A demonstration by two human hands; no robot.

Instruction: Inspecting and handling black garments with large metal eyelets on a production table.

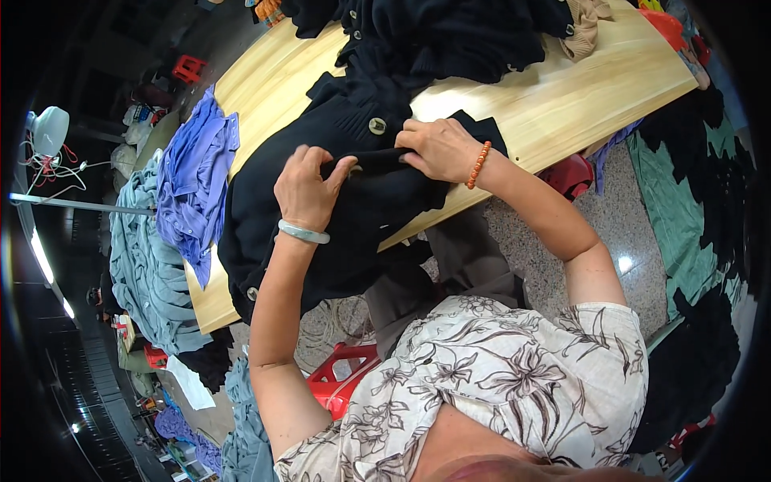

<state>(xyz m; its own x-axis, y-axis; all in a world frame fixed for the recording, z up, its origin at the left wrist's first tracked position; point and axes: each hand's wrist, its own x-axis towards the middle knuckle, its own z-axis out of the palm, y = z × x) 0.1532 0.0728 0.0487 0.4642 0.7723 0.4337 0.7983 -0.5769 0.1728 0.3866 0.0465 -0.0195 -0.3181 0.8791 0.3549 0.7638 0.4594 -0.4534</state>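
1. The big table [610, 88] is pale wood with stripy lines.
2. The floor [610, 229] is gray and speckled, with a shiny spot of light [625, 263].
3. A little red stool [189, 68] stands far back; another red stool [331, 391] is near the table.
4. A long white light [42, 257] glows on the left.
5. The room behind looks dark.

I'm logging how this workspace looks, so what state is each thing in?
Table: partly covered
Black sweater: rumpled, hanging over the table's near edge
Left hand: fingers bent at the sweater, grip unclear
Right hand: pinching a fold
Purple clothes: draped at the table's left edge
Dark clothes: heaped
Tube light: lit
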